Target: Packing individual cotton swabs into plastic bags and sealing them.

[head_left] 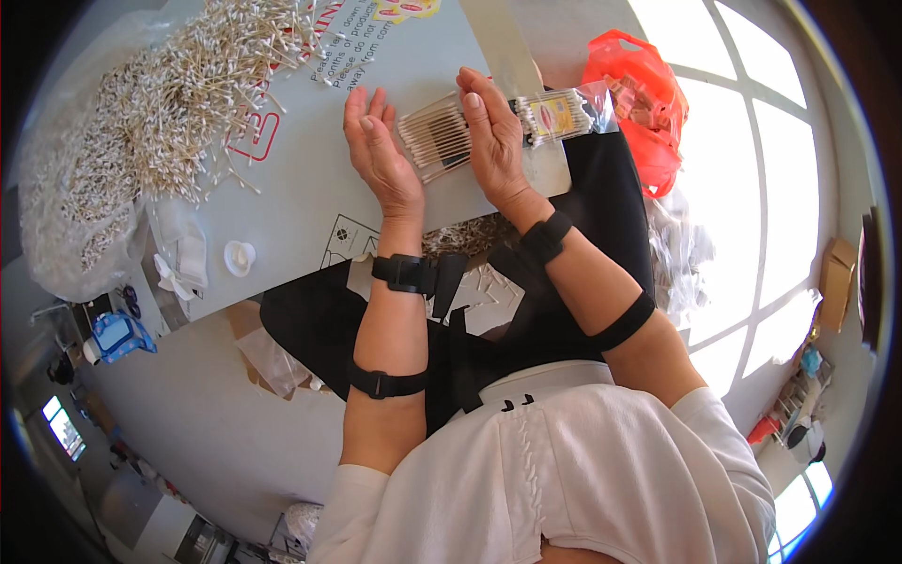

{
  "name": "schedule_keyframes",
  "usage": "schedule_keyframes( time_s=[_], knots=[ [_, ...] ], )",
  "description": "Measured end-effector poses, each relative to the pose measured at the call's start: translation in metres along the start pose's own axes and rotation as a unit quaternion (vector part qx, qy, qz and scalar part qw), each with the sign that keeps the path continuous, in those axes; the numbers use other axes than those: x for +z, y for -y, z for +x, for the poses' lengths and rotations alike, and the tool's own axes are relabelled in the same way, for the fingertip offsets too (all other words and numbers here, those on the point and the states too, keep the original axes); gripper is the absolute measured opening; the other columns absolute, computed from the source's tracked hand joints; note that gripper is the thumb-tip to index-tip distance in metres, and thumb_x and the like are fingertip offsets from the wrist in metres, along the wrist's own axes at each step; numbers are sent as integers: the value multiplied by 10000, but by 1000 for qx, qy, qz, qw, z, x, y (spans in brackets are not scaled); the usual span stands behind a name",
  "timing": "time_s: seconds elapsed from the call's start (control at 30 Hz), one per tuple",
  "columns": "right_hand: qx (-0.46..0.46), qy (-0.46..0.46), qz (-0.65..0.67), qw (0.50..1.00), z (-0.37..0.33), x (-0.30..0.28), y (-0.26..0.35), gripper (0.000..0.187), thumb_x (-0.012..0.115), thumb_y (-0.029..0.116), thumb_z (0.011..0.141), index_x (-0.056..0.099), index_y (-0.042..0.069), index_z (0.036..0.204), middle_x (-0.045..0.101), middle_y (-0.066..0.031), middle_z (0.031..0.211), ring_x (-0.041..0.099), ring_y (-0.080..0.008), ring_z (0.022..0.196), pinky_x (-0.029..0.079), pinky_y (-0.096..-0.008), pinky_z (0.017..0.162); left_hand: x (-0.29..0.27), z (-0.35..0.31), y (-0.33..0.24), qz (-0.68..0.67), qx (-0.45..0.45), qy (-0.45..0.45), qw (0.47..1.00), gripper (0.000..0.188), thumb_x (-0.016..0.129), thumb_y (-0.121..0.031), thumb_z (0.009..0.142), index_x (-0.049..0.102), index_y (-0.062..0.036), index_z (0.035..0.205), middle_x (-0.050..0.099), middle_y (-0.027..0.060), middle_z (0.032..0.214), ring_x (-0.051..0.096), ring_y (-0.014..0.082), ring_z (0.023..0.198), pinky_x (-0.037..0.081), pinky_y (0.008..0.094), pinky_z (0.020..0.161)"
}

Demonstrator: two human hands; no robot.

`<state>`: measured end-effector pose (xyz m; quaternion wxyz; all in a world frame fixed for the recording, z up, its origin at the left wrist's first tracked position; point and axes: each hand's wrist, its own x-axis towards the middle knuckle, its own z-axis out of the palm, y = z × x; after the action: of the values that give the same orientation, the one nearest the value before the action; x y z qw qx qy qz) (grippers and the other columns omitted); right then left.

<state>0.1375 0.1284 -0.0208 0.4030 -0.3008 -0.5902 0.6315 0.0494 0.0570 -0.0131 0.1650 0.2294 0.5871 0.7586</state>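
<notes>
Head view, twelve o'clock at the upper edge: from where I stand, the row of cotton swabs (437, 139) lies at twelve on the counter (310, 188), its sticks roughly parallel and a dark patch across its middle. The left hand (383, 160), at eleven, is upright at the swabs' left tips, fingers extended, grip unclosed. The right hand (495, 141), between twelve and one, lies along the row's right side, its grip likewise spread rather than wrapped around anything; I cannot tell how firmly either palm presses. At one, just beyond the right hand, lies a second swab row with a yellow label (554, 115), apparently in clear film. A heap of loose swabs (178, 103) occupies ten, and a red plastic bag (644, 113) sits between one and two. The step in hand looks like squaring the row. For best results, set both palms parallel, apply equal light pressure to the tips, and avoid squeezing, which could bow the sticks or make the row spring apart. Clear the right wrist of the labelled row.
</notes>
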Motion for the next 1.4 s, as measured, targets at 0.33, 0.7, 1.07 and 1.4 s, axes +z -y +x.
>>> schedule_keyframes(
  time_s=[0.33,0.7,1.07,1.4],
  knots=[
    [-28,58,-102,993,9,-4,10,377,487,238,1039,549,-21,1305,562,-152,1341,518,-215,1238,382,-300,1050,-2,1,2,-39,-15,10,999,679,390,-461,1039,290,69,1451,356,203,1483,389,321,1369,296,441,1139],
    [-69,-17,-79,994,-1,3,2,351,508,211,1025,556,-49,1255,564,-199,1314,560,-294,1194,432,-337,1009,-8,-2,-3,-79,-34,6,996,702,374,-500,1032,298,53,1458,351,207,1496,349,306,1397,275,440,1155],
    [-25,-21,-47,998,7,-3,-3,365,512,239,1034,584,-32,1267,644,-102,1175,583,-163,1108,439,-274,990,-18,-14,-11,-67,-33,-19,997,698,435,-485,1021,329,66,1435,369,211,1479,335,308,1406,237,423,1175],
    [89,34,-109,989,-38,-64,21,142,639,68,900,660,-33,998,676,-32,847,598,-82,764,494,-237,710,-82,-56,-27,319,42,112,940,486,655,-69,885,467,5,1326,445,209,1433,444,319,1329,395,439,1079]
  ],
)
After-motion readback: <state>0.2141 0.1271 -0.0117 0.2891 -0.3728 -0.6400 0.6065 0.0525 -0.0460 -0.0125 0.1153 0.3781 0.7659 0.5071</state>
